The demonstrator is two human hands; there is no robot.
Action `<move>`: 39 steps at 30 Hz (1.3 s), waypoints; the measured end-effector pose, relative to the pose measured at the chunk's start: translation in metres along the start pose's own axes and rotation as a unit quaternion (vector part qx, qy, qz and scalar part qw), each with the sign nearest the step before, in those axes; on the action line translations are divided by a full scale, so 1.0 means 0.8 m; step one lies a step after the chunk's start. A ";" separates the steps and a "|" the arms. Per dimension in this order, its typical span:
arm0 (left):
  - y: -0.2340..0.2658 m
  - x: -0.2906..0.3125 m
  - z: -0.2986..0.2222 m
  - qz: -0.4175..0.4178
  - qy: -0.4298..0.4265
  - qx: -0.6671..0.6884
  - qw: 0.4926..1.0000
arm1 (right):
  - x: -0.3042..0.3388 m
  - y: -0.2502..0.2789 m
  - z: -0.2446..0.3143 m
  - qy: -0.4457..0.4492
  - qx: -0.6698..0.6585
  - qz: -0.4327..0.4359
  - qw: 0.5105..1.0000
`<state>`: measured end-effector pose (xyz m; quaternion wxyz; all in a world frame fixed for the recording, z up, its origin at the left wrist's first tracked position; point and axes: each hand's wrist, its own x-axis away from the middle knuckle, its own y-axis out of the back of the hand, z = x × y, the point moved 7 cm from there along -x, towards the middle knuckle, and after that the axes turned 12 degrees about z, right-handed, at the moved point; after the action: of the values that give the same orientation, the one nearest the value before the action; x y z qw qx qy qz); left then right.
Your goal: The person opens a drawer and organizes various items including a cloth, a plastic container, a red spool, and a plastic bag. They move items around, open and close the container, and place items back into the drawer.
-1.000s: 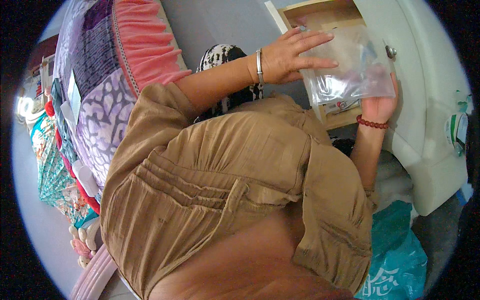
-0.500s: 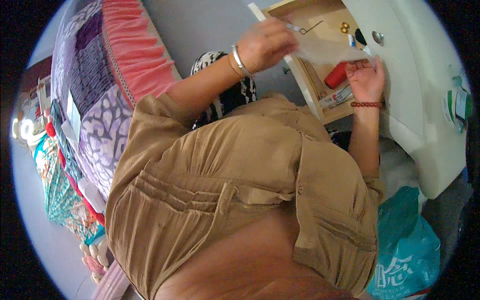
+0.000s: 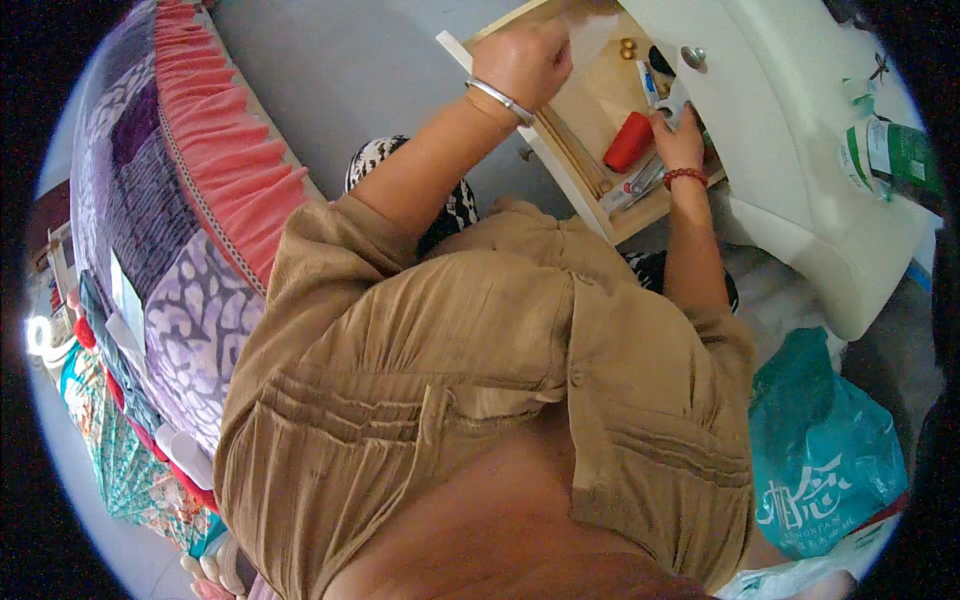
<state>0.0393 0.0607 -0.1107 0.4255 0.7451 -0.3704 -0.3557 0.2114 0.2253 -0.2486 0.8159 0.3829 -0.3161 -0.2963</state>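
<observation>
My left hand (image 3: 522, 62), with a silver bangle on the wrist, is raised over the open wooden drawer (image 3: 585, 165) and closed on a clear plastic bag (image 3: 592, 32), which hangs pale and blurred at the top edge. My right hand (image 3: 680, 138), wearing a red bead bracelet, reaches into the drawer with its fingertips among small items. It lies beside a red cylinder (image 3: 628, 142) and a white and blue tube (image 3: 647, 84). Whether these fingers hold anything is not clear. A metal tool (image 3: 635, 187) lies near the wrist.
The drawer belongs to a white cabinet (image 3: 800, 170) with a round knob (image 3: 692, 56). A bed with a patchwork cover and pink frill (image 3: 200, 200) runs along my left. A teal plastic bag (image 3: 820, 450) sits on the floor at right. A green and white package (image 3: 890, 155) stands on the cabinet.
The clear bag, held in both hands over the drawer, was lifted up and away by my left hand. My right hand let go and went down into the drawer, which now shows its contents.
</observation>
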 end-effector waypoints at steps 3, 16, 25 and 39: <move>-0.039 0.005 -0.009 0.067 -0.023 0.021 0.997 | -0.020 -0.007 -0.022 -0.085 0.025 0.000 0.996; -0.048 0.003 0.029 0.106 0.041 0.176 0.978 | -0.039 0.002 -0.026 -0.106 -0.132 -0.119 0.978; -0.046 0.003 0.034 0.099 0.034 0.242 0.965 | -0.043 -0.022 -0.020 -0.085 0.084 -0.032 0.992; -0.055 -0.003 0.032 0.090 0.038 0.241 0.965 | -0.036 -0.011 -0.039 0.040 0.101 -0.124 0.986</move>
<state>0.0275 0.0688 -0.1595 0.2771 0.8021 -0.4947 -0.1873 0.2144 0.2550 -0.2799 0.7424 0.5109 -0.2613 -0.3458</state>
